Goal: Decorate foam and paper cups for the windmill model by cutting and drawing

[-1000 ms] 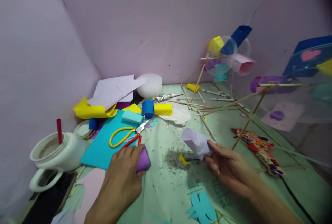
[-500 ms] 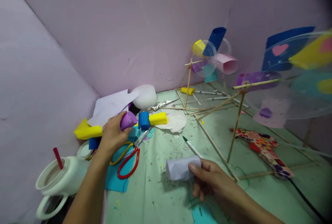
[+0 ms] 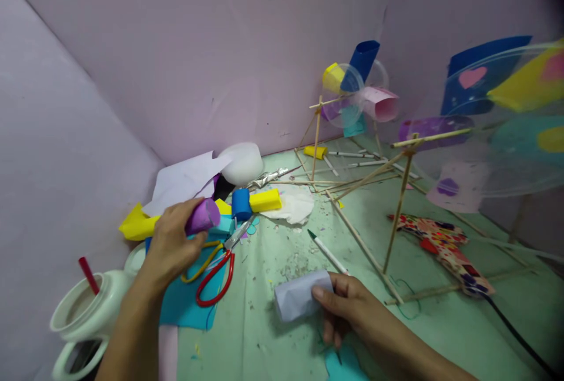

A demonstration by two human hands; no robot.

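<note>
My left hand (image 3: 174, 237) is closed round a purple paper tube (image 3: 206, 215), its round end facing right. A whitish paper tube (image 3: 302, 297) lies between the thumb and fingers of my right hand (image 3: 348, 304), held low over the green tabletop (image 3: 247, 334). Scissors (image 3: 215, 278) with red and yellow handles rest just below my left hand, on a teal sheet (image 3: 185, 304). Beyond them sit a blue paper tube (image 3: 241, 204) and a yellow paper tube (image 3: 265, 200). Near my right hand lies a marker (image 3: 326, 250) with a green tip.
Two stick frames carry wheels with coloured paper tubes; the nearer wheel (image 3: 473, 151) stands at right. A patterned cloth-covered tool (image 3: 440, 246) with a black cord lies beneath it. A white pot (image 3: 86, 304) stands at left, beside white paper (image 3: 180, 184) and yellow paper (image 3: 136, 223).
My left hand has drawn the purple tube left and slightly down, turning its end more toward me. The whitish tube in my right hand has shifted slightly left and tilted.
</note>
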